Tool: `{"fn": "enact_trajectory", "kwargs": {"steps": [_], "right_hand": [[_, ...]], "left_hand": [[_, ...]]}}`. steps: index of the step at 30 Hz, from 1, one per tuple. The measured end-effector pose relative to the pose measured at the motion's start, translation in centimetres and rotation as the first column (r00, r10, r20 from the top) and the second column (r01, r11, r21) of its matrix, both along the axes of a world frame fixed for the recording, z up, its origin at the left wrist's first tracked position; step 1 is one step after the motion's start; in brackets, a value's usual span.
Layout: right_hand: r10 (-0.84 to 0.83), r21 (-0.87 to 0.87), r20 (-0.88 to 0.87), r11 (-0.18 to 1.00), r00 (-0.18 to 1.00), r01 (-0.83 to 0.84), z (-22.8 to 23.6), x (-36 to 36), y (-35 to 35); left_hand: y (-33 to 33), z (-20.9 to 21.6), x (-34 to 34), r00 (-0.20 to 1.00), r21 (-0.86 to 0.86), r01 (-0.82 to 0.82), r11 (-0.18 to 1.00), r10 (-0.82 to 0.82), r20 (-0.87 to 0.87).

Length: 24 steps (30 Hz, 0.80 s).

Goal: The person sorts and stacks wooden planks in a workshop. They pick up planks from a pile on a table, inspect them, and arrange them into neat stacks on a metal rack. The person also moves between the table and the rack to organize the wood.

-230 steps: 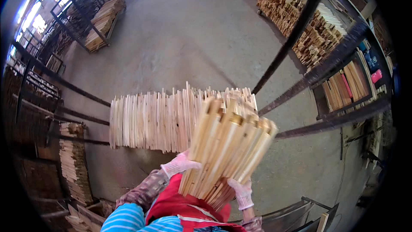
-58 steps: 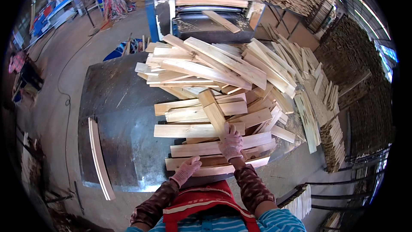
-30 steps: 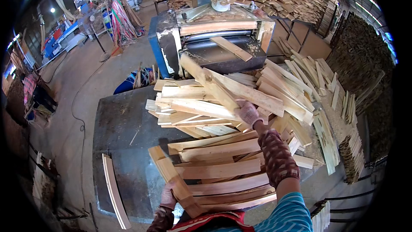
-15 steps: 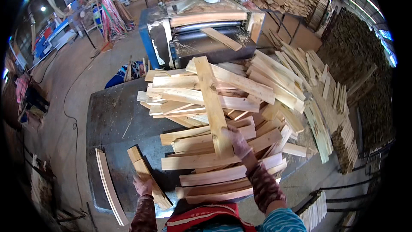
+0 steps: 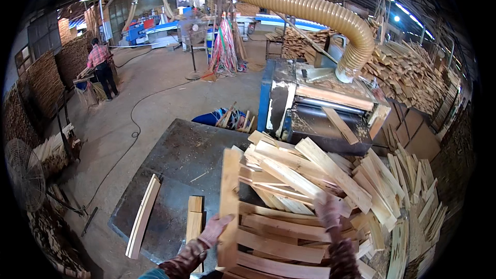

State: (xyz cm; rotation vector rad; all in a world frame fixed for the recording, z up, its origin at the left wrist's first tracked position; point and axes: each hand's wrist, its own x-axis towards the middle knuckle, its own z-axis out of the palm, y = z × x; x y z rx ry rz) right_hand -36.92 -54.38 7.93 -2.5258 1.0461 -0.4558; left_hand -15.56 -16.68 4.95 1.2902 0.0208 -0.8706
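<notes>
Upright in front of me stands a wooden board (image 5: 229,186), gripped low on its edge by my left hand (image 5: 214,229). My right hand (image 5: 329,211) is over the heap of loose boards (image 5: 294,168) on the dark metal table; its fingers are blurred, so whether it grasps a board cannot be told. Several boards lie roughly level in the near part of the heap (image 5: 281,245). Beside my left hand, short stacked boards (image 5: 194,219) rest on the table. Farther left lies a narrow pair of boards (image 5: 142,217).
A planer-like machine (image 5: 320,103) stands behind the heap, with a board on its bed and a ribbed yellow hose (image 5: 310,10) above. The table's dark top (image 5: 181,144) extends left. A cable (image 5: 135,119) runs over the floor. A person in a checked shirt (image 5: 99,57) stands far left.
The board has passed from my right hand to my left, which has let go of the short stack. My right hand has moved over the heap. The view has swung left and up.
</notes>
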Motion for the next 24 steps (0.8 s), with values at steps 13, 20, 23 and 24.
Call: {"fn": "enact_trajectory", "kwargs": {"steps": [13, 20, 23, 24], "right_hand": [[-0.191, -0.075, -0.432, 0.982, 0.882, 0.176, 4.7, -0.8, -9.7], [-0.272, -0.494, -0.521, 0.869, 0.809, -0.025, 1.3, -4.4, -0.8], [-0.1, -0.133, -0.628, 0.991, 0.772, 0.021, 1.7, -4.8, 2.6], [-0.056, -0.108, -0.558, 0.994, 0.828, -0.005, 1.6, -4.6, 4.4]], "left_hand": [[13.0, -13.1, -3.2, 0.772, 0.749, -0.535, 0.391, -0.134, 0.621], [11.6, -9.4, -2.6, 0.757, 0.769, -0.445, 0.459, -0.265, 0.597], [11.5, -8.6, -2.5, 0.744, 0.8, -0.454, 0.393, -0.328, 0.583], [11.6, -9.8, -2.7, 0.686, 0.771, -0.534, 0.347, -0.355, 0.635]]}}
